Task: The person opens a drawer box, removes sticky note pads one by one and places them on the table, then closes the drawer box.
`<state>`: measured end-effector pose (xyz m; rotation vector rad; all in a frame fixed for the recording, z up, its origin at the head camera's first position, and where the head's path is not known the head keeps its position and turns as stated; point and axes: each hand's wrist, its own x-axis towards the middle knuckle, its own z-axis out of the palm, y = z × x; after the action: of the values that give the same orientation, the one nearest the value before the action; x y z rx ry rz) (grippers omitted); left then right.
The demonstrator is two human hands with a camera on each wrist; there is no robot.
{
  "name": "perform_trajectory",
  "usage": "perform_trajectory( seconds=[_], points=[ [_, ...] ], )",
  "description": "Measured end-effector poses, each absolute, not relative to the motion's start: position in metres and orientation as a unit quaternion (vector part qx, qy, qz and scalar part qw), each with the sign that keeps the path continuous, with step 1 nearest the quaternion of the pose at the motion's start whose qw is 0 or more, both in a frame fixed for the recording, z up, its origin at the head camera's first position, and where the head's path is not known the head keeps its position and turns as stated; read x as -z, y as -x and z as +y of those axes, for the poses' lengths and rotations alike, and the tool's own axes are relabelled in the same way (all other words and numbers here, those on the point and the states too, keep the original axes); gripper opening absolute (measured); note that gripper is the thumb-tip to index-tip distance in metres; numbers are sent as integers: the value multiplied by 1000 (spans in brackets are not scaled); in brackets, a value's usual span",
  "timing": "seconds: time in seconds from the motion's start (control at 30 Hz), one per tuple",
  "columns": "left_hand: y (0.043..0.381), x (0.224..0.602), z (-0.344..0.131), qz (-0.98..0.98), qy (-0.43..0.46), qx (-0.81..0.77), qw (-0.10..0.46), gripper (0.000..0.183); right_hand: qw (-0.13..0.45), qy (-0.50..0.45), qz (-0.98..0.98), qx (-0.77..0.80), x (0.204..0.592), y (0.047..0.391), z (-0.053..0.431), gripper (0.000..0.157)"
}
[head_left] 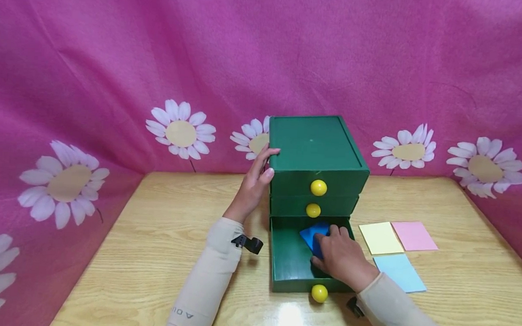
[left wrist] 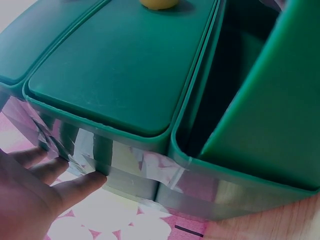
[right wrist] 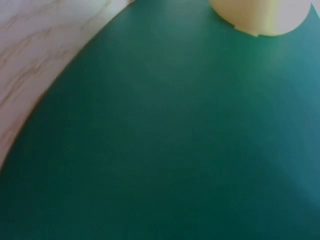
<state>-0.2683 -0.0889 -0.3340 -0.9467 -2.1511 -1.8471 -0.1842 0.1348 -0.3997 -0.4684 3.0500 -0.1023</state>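
A green three-drawer chest with yellow knobs stands on the table, its bottom drawer pulled out. My left hand rests against the chest's left side, fingers extended; in the left wrist view these fingers touch the side wall. Inside the bottom drawer, my right hand holds a blue folded piece, paper or cloth, between thumb and fingers. Part of that piece is hidden by the hand. The right wrist view shows only the green drawer front and a yellow knob, not the hand.
Right of the drawer lie a yellow sticky-note pad, a pink one and a light blue one. The wooden table meets a pink flowered cloth behind and at both sides.
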Motion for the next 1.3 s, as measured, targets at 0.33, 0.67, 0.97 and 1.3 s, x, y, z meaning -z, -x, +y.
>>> perform_trajectory(
  seconds=[0.33,0.67,0.97,1.3],
  points=[
    [269,334,-90,-722,313,612,80,53,15,163,985,52,402,186,136,43],
    [267,332,-89,-720,315,613,79,53,13,162,985,58,403,189,137,43],
    [287,354,-88,-718,309,618,86,54,1,154,986,56,403,189,137,42],
    [267,334,-88,-721,312,614,76,53,7,143,988,59,405,187,136,50]
  ],
)
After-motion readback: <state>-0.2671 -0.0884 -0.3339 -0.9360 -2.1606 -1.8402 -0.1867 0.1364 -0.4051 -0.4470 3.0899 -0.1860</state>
